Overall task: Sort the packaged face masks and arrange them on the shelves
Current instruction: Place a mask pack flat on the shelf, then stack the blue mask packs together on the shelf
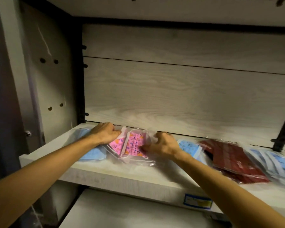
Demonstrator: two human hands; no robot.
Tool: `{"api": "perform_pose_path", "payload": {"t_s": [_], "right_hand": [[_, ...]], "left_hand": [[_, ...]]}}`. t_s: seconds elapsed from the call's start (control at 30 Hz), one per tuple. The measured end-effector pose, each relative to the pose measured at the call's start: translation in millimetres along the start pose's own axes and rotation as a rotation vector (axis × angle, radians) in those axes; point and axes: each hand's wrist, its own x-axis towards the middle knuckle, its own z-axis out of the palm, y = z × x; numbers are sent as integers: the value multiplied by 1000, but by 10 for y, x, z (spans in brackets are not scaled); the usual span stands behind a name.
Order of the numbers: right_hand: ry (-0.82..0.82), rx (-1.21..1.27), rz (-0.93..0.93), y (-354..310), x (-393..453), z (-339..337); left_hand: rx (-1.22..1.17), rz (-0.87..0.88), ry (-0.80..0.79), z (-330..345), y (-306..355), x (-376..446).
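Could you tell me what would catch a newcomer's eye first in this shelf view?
The pink masks in clear wrap, mid-shelf, stand out most, with the left hand and right hand gripping them from either side. Next come the dark red masks to the right, lying between blue masks. A blue label sits on the shelf front edge.

Hidden and cut-off parts on the shelf

The left hand (105, 133) is covering part of the pink mask packet (133, 145) and much of the plain blue packet (92, 153) near the shelf's (122, 176) left end; its fingertips are hiding behind the plastic. The right hand (161, 145) is overlapping the printed blue packet (188, 146). At the shelf's right end, the striped blue packets (276, 163) are running off the picture's edge and blurring. The price label (198, 201) is too blurred to read.
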Motion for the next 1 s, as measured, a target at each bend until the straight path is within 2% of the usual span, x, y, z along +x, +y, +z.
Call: {"api": "perform_pose_path", "payload": {"t_s": [0.1,0.2,0.23,0.43,0.6,0.7,0.83,0.9,1.0], "right_hand": [[30,-104,-18,128,35,-9],[103,21,-12,373,-3,-183],[125,57,-9,484,-20,-271],[282,74,57,1379,-280,-857],[403,27,296,2325,-563,-1354],[351,51,486,2936,-692,-1624],[152,19,669,3512,-800,-1768],[119,17,660,3647,-787,-1766],[117,147,591,3690,-771,-1806]], "left_hand": [[181,-7,105,43,42,18],[142,102,303,25,211,16],[105,150,320,37,322,18],[-12,476,254,312,1454,-111],[-49,671,210,626,2528,-377],[-65,761,191,824,3117,-553],[-38,850,98,1105,3688,-744],[-12,850,50,1210,3845,-783],[71,822,-12,1300,3960,-775]]}}
